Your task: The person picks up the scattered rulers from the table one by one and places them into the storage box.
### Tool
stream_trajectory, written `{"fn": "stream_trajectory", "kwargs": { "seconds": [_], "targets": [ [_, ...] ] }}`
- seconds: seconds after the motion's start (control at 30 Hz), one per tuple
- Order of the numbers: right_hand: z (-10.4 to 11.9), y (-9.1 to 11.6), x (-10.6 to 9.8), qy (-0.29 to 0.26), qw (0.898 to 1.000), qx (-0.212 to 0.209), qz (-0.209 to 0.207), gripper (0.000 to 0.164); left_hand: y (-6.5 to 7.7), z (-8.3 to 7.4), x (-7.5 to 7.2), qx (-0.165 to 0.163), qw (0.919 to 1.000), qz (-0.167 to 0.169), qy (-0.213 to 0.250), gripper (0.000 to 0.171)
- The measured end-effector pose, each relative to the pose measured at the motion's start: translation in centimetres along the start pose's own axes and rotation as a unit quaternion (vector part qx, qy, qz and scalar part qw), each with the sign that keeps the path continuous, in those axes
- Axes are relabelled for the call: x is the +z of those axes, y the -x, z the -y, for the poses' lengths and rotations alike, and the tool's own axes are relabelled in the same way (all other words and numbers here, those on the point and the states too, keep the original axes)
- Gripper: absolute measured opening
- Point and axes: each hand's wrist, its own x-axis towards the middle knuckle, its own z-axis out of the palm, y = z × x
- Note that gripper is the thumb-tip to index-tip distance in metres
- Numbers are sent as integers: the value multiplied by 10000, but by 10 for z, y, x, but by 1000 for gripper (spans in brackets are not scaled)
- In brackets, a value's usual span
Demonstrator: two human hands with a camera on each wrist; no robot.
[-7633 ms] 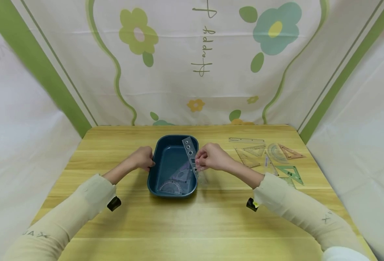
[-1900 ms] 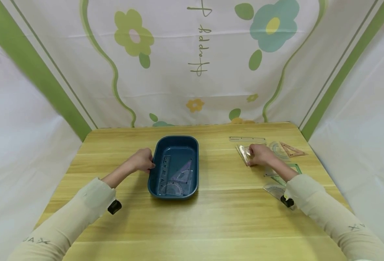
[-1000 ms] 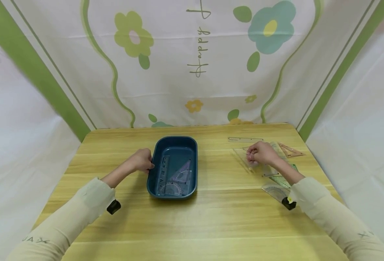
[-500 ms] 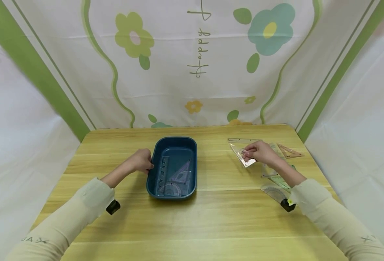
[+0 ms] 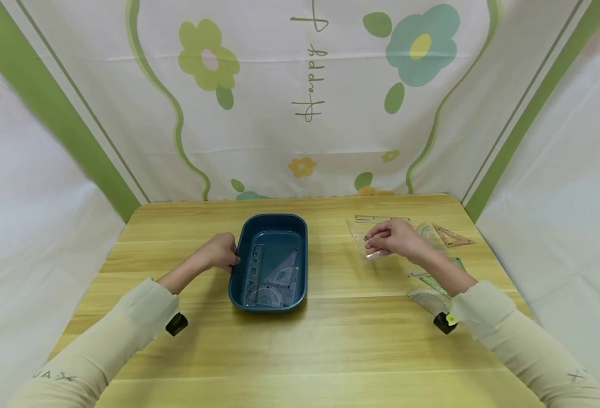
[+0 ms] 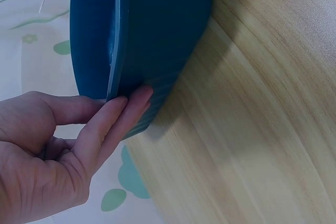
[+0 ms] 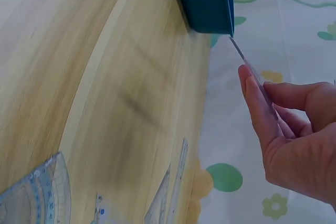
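My left hand pinches the left rim of a dark blue rectangular tub; the left wrist view shows thumb and fingers on either side of its wall. In the tub lie a clear ruler with cut-out shapes, a purple-tinted set square and a clear protractor. Right of the tub, my right hand pinches a clear set square. The right wrist view shows this set square edge-on, raised above the table, its lower part hidden by the fingers.
On the right of the wooden table lie a clear straight ruler, a round protractor, an orange set square, a green set square and another protractor. A flowered cloth hangs behind the table.
The cut-out ruler, earlier in my right hand, now lies in the tub. My right hand has lifted the clear set square from the table and moved it slightly left. My left hand stays.
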Motion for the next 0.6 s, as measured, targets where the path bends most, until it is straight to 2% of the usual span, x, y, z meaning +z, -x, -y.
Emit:
{"fn": "stream_trajectory", "kwargs": {
  "seconds": [0.37, 0.6],
  "targets": [
    [21, 1, 25, 4, 9996, -284, 30, 25, -2, 2, 1, 80, 9999, -35, -73, 51],
    [33, -8, 42, -93, 9986, -490, 186, 25, -3, 1, 1, -16, 9999, 1, -128, 51]
  ]
}}
